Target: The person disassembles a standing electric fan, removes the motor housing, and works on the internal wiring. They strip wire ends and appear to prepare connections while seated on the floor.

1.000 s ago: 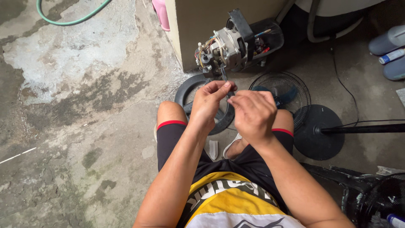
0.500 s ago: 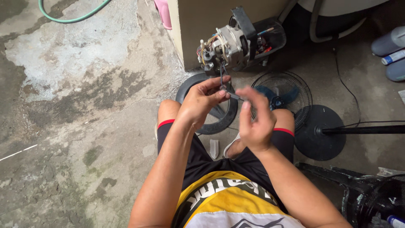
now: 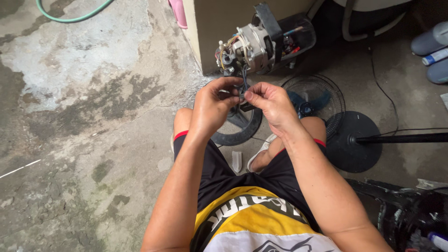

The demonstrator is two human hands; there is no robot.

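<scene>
Pinching a thin dark wire (image 3: pixel 244 81) between thumb and fingers, the left hand (image 3: pixel 213 106) and the right hand (image 3: pixel 270 103) meet close together above the person's knees, both closed on it. The wire runs up from the fingertips to an exposed fan motor (image 3: pixel 249 49) just beyond the hands, its metal body and coloured leads bare, with a black housing behind it. Under the hands lies a dark ring-shaped fan part (image 3: pixel 240 128) on the concrete floor (image 3: pixel 93 116). To the right sit a wire fan guard with blue blades (image 3: pixel 317 98) and a round black stand base (image 3: pixel 353 142) with its pole. A green hose (image 3: pixel 70 16) curves at the top left.
</scene>
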